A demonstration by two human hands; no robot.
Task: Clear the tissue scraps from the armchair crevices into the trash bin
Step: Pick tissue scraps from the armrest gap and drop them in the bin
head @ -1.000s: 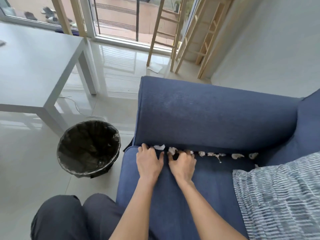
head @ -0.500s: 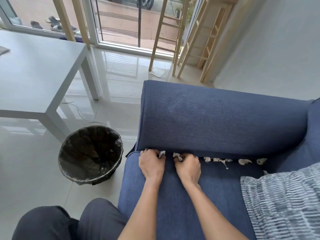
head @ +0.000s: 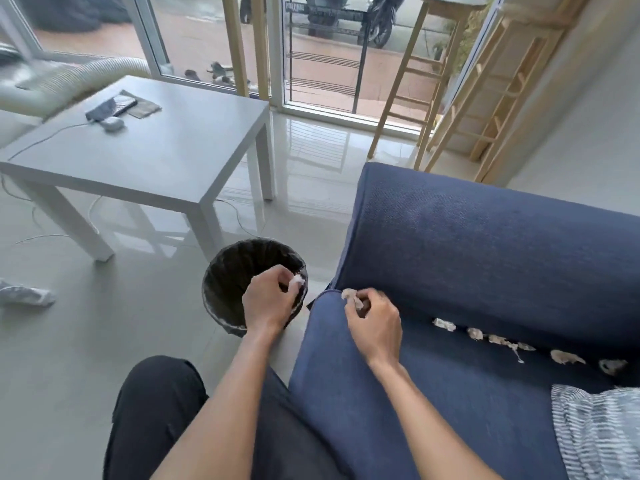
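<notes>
Over trash bin (head: 221, 268), left hand (head: 268, 299) pinching scrap (head: 298, 279), right hand (head: 375, 323) pinching second scrap (head: 349, 293)

Armchair (head: 485, 254) is showing navy blue; tissue scraps (head: 444, 324) are showing off-white; trash bin (head: 221, 289) is showing black; cloth (head: 595, 438) is showing grey-and-white stripes; counter (head: 156, 157) is showing pale grey.

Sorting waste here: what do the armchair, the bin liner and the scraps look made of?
Armchair: matte navy woven fabric, visible weave grain. Trash bin liner: probably thin black plastic, wrinkled, slightly shiny. Tissue scraps: soft white paper, crumpled, ragged edges.
</notes>
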